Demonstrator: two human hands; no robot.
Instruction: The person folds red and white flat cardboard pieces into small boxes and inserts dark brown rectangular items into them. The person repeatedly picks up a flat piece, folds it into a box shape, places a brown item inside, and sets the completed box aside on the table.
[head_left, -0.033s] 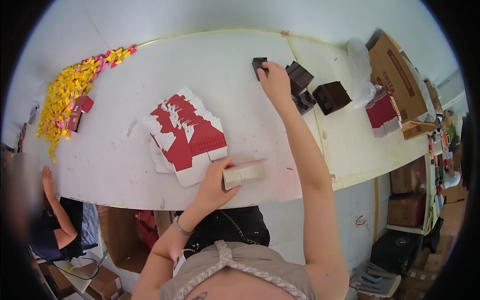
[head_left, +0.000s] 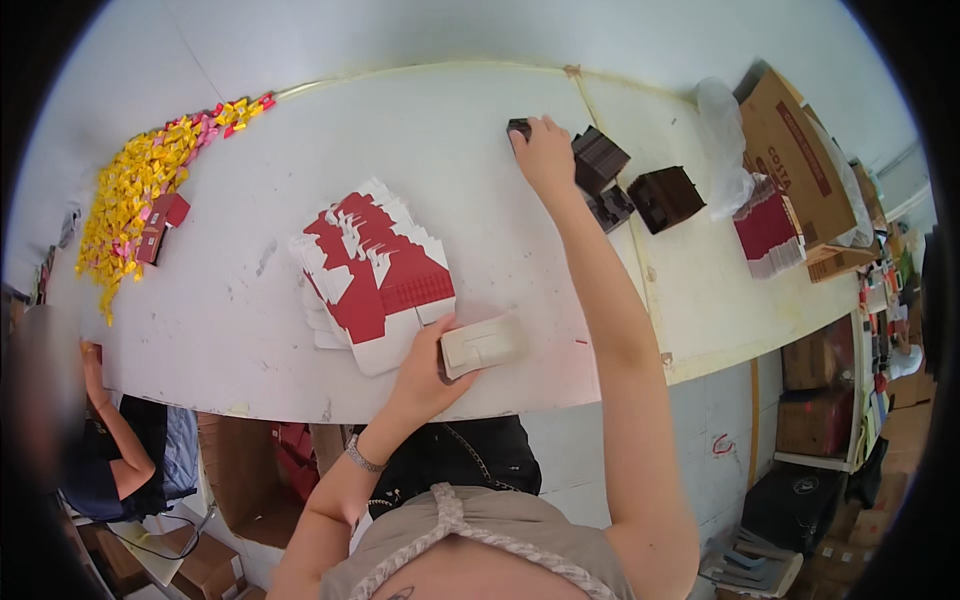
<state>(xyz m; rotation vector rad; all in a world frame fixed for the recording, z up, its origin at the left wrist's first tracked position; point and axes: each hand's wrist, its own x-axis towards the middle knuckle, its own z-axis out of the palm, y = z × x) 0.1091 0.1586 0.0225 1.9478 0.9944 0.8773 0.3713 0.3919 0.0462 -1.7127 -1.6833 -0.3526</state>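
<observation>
Within the left hand's closed fingers sat a pale box, under the right hand's bent fingers lay a small dark piece, grip unclear, dark trays stood just right of them, flat red-and-white cartons lay left of the left fingers.

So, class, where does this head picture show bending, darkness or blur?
Head view: edges of the white table bow; black fills the corners; a co-worker's head at far left is blurred; the pale box in the left hand looks soft toward its right end.
</observation>
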